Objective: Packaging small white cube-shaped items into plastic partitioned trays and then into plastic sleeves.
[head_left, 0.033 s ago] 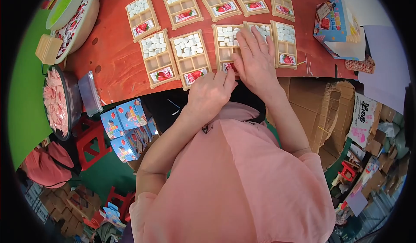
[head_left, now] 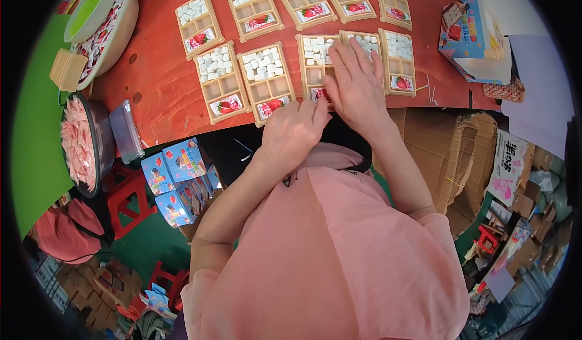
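Note:
Beige compartment trays with white cubes and a strawberry-print packet in each stand in two rows on the red table. My right hand (head_left: 359, 88) lies with fingers spread over a front-row tray (head_left: 313, 75) and the tray (head_left: 367, 38) to its right, partly hiding both. At the near edge of the first of these, my left hand (head_left: 294, 132) is closed, its fingertips by the strawberry packet (head_left: 319, 94). Whatever its fingers hold, if anything, is hidden. Left of that hand sits another filled tray (head_left: 265, 73), its packet (head_left: 273, 107) close to my knuckles.
At the left are a cream basin (head_left: 124, 30) of wrapped packets, a green-filled bowl (head_left: 91, 9) and a dark tub (head_left: 91, 134) of pink packets. An opened blue box (head_left: 470, 37) stands at right. Blue boxes (head_left: 182, 158) and a cardboard carton (head_left: 436, 152) sit below the table edge.
My right hand has shifted very slightly left and toward me over the trays. The left hand and the trays look unmoved.

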Motion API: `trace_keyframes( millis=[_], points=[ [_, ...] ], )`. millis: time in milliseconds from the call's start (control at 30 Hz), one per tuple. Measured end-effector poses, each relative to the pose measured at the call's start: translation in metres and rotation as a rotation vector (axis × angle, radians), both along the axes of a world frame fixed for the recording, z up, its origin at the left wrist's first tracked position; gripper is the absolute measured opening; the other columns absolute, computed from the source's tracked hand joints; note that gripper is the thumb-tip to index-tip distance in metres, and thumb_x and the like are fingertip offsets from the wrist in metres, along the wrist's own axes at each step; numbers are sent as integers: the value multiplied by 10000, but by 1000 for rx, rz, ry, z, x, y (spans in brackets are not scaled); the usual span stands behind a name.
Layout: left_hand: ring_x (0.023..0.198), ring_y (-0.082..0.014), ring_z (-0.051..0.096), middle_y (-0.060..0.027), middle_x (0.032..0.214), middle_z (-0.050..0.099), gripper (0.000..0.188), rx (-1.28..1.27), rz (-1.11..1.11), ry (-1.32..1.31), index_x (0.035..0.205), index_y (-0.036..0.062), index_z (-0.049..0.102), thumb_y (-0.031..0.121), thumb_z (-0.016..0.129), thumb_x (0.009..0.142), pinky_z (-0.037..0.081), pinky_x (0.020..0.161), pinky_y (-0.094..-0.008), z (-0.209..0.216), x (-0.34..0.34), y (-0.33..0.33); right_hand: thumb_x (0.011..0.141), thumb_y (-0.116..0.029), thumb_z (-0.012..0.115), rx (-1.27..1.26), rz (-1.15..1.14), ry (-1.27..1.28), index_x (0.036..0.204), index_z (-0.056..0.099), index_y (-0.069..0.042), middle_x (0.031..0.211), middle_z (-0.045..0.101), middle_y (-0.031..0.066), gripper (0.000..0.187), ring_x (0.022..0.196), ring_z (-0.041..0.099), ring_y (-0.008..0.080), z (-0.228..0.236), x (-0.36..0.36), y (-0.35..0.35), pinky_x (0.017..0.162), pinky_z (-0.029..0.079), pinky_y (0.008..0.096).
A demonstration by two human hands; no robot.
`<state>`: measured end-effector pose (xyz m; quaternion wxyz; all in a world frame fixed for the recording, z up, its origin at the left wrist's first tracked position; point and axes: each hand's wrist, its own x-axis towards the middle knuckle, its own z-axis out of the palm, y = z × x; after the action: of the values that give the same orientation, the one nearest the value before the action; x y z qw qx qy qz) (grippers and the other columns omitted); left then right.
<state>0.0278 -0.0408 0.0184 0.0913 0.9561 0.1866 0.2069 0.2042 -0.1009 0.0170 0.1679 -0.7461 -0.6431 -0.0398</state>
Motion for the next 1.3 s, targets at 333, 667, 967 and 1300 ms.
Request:
trace_keyframes(
  millis=[333, 667, 967, 1300],
  points=[
    [654, -178, 617, -35, 739, 554, 296, 24, 43, 26, 1065, 51, 701, 254, 773, 862, 488, 546, -329, -2, -1, 6, 968, -248, 638, 9, 38, -15, 1396, 560, 12, 1507, 495, 184, 507, 1442, 416, 351, -8, -9, 5, 1168, 278, 591],
    [674, -186, 620, -47, 739, 533, 107, 41, 20, 29, 867, 73, 606, 114, 662, 786, 503, 559, -330, 0, -10, 12, 992, -269, 610, 22, 166, 88, 1387, 548, 81, 1534, 461, 250, 531, 1474, 373, 418, -15, -18, 23, 1222, 230, 570],
    [639, -216, 606, -58, 743, 536, 166, 0, 102, -12, 919, 78, 633, 192, 745, 872, 489, 541, -342, 11, -11, 19, 930, -404, 678, 0, -58, 89, 1431, 506, 56, 1592, 375, 257, 701, 1499, 335, 411, 8, 9, 14, 1213, 211, 598],
    [830, -174, 567, -64, 1021, 598, 393, -2229, 421, -855, 1247, 45, 542, 402, 481, 1094, 482, 715, -311, 36, 52, 82, 941, -117, 664, 268, 124, 356, 1333, 580, -5, 1333, 604, 214, 417, 1219, 584, 389, 49, -4, 25, 1036, 441, 483]
  ],
)
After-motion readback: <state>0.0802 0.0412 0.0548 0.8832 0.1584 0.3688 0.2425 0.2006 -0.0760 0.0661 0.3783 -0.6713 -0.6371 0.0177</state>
